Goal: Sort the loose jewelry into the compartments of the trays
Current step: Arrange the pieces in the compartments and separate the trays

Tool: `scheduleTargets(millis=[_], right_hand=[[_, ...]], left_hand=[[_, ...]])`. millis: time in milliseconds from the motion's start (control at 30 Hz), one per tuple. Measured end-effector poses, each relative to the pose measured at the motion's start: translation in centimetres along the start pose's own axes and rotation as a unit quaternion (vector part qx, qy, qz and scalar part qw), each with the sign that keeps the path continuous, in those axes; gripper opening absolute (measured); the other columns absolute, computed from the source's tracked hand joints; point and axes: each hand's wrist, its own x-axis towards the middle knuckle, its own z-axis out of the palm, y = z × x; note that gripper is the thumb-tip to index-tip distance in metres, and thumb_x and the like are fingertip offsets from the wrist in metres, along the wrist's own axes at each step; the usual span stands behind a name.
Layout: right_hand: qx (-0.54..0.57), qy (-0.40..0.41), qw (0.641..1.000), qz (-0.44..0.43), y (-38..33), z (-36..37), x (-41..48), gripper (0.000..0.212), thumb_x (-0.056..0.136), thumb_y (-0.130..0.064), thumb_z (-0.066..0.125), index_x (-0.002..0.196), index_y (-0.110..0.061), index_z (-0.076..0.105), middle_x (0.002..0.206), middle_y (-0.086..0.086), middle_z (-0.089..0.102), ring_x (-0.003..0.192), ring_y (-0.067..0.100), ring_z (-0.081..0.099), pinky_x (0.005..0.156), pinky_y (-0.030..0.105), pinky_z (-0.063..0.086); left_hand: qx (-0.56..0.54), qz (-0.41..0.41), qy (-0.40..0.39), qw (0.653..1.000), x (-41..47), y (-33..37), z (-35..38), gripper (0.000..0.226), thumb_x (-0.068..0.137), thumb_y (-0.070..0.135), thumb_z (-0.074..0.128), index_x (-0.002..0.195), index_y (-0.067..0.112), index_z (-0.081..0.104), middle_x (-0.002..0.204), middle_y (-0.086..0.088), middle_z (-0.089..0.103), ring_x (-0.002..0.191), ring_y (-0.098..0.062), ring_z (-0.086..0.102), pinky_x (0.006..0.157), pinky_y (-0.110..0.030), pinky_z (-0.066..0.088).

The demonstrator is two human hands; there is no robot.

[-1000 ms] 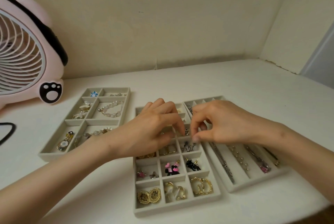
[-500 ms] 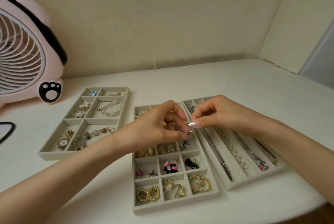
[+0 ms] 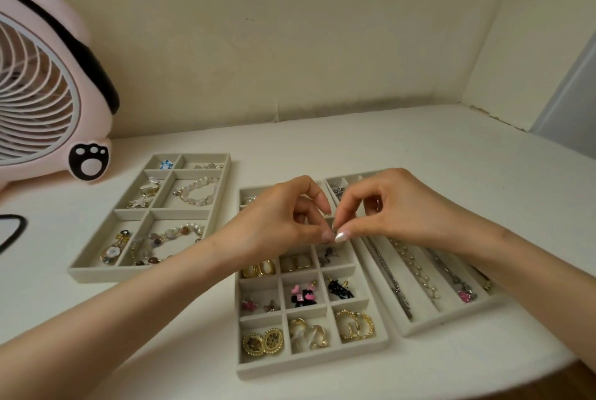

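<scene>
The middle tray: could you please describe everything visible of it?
The middle tray is grey and felt-like, divided into three columns of square compartments. It lies flat on the table beside the long-slot tray. Earrings fill its near compartments; the left hand and right hand pinch a small piece above its far rows.

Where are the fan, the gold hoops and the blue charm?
fan [image 3: 64,28], head view, its pink body.
gold hoops [image 3: 354,324], head view, where they overlap.
blue charm [image 3: 166,164], head view, its middle.
</scene>
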Motion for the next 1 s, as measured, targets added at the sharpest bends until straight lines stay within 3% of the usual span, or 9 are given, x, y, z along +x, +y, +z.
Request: scheduleTargets(millis=[200, 400, 500, 600, 700, 767, 900, 1000], right_hand=[[-0.065, -0.007, 0.998, 0.017, 0.1, 0.3, -0.2, 0.005, 0.074, -0.018, 0.078, 0.074, -0.022, 0.075, 0.066, -0.017, 0.067, 0.057, -0.012, 0.051, 0.053, 0.006, 0.035], [-0.097, -0.004, 0.995, 0.03, 0.4, 1.0, 0.0, 0.009, 0.072, -0.025, 0.079, 0.069, -0.031, 0.073, 0.073, -0.016, 0.067, 0.063, -0.011, 0.05, 0.06, 0.015, 0.031], [-0.085, -0.01, 0.996, 0.038, 0.5, 1.2, 0.1, 0.012, 0.07, -0.026, 0.08, 0.065, -0.033, 0.071, 0.077, -0.01, 0.069, 0.065, -0.002, 0.054, 0.061, 0.026, 0.041], [-0.09, -0.018, 0.995, 0.05, 0.6, 1.5, 0.3, 0.012, 0.07, -0.024, 0.08, 0.064, -0.03, 0.072, 0.075, 0.0, 0.07, 0.069, 0.016, 0.06, 0.07, 0.038, 0.051], [-0.096, -0.033, 0.993, 0.066, 0.6, 1.6, 0.4, 0.013, 0.071, -0.023, 0.08, 0.062, -0.029, 0.071, 0.076, 0.001, 0.071, 0.063, 0.013, 0.057, 0.069, 0.034, 0.051], [-0.11, -0.043, 0.99, 0.074, 0.6, 1.7, 0.5, 0.014, 0.071, -0.024, 0.08, 0.062, -0.029, 0.071, 0.076, -0.002, 0.071, 0.06, 0.004, 0.053, 0.065, 0.029, 0.049], [-0.156, -0.061, 0.982, 0.092, 0.1, 1.8, 0.9, 0.014, 0.072, -0.027, 0.078, 0.062, -0.03, 0.069, 0.055, -0.025, 0.059, 0.054, -0.01, 0.05, 0.056, 0.015, 0.036], [-0.213, -0.075, 0.97, 0.089, -0.3, 1.8, 1.1, 0.011, 0.074, -0.028, 0.076, 0.065, -0.03, 0.069, 0.046, -0.034, 0.049, 0.053, -0.018, 0.046, 0.051, 0.011, 0.026]], left_hand=[[0.014, -0.001, -0.027, 1.0, -0.1, -0.5, 0.3, 0.025, 0.076, 0.015, 0.075, 0.093, 0.016, 0.057, 0.081, 0.002, 0.073, 0.067, -0.002, 0.06, 0.068, -0.021, 0.045], [0.068, 0.004, -0.042, 0.997, -0.2, -0.6, 0.4, 0.018, 0.082, 0.021, 0.069, 0.096, 0.02, 0.058, 0.085, 0.004, 0.072, 0.076, -0.004, 0.064, 0.067, -0.014, 0.046], [0.096, 0.018, -0.033, 0.995, -0.4, -0.7, 0.2, 0.011, 0.086, 0.02, 0.063, 0.096, 0.021, 0.058, 0.086, 0.004, 0.072, 0.078, -0.004, 0.065, 0.069, -0.017, 0.049], [0.1, 0.023, -0.029, 0.994, -0.7, -0.8, -0.1, 0.009, 0.089, 0.016, 0.059, 0.098, 0.019, 0.058, 0.084, 0.007, 0.073, 0.072, 0.004, 0.062, 0.06, -0.007, 0.04], [0.113, 0.035, -0.004, 0.993, -0.8, -1.1, -0.4, 0.009, 0.089, 0.016, 0.06, 0.096, 0.022, 0.059, 0.081, 0.012, 0.072, 0.069, 0.005, 0.058, 0.058, -0.006, 0.035], [0.122, 0.045, 0.015, 0.991, -0.9, -1.2, -0.5, 0.01, 0.088, 0.017, 0.06, 0.094, 0.026, 0.059, 0.08, 0.014, 0.071, 0.07, 0.0, 0.058, 0.06, -0.013, 0.039], [0.118, 0.06, 0.043, 0.99, -0.9, -1.4, -0.5, 0.01, 0.087, 0.017, 0.059, 0.093, 0.026, 0.061, 0.079, 0.013, 0.069, 0.072, -0.013, 0.06, 0.066, -0.03, 0.045], [0.112, 0.072, 0.054, 0.99, -0.9, -1.4, -0.6, 0.011, 0.088, 0.016, 0.059, 0.092, 0.026, 0.061, 0.078, 0.012, 0.069, 0.069, -0.019, 0.058, 0.065, -0.033, 0.044]])
